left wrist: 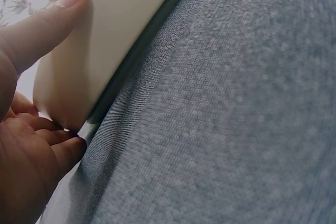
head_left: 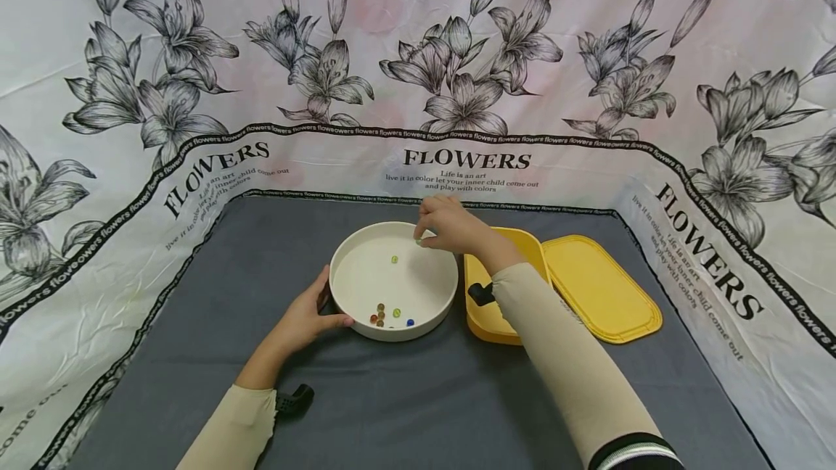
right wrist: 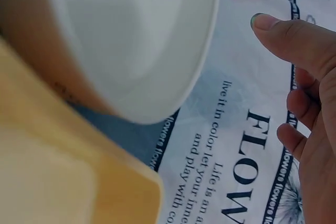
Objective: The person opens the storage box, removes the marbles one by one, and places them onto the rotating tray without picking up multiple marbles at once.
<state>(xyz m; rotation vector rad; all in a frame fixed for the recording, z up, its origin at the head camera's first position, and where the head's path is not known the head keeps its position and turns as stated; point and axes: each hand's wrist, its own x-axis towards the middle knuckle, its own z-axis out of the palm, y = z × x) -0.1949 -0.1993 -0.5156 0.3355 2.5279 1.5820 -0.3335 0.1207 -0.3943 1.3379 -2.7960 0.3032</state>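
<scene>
A round white bowl (head_left: 355, 267) stands on the grey cloth. My left hand (head_left: 307, 319) grips its left side; in the left wrist view the thumb lies along the bowl's outer wall (left wrist: 118, 19) and the other fingers curl at its edge. Above the bowl's far right rim, my right hand (head_left: 449, 225) pinches a small greenish marble (head_left: 419, 241) between thumb and fingers; most of it is hidden. Inside the bowl, a yellow-green marble (head_left: 395, 260) lies alone. Several brown, orange, green and blue marbles (head_left: 381, 315) are gathered by the near rim.
Right of the bowl is a yellow plastic box (head_left: 490, 331), partly covered by my right forearm. Its yellow lid (head_left: 604, 289) lies beside it on the right. Behind, a white flower-printed cloth (head_left: 339, 158) rises beyond the grey surface (head_left: 405, 405).
</scene>
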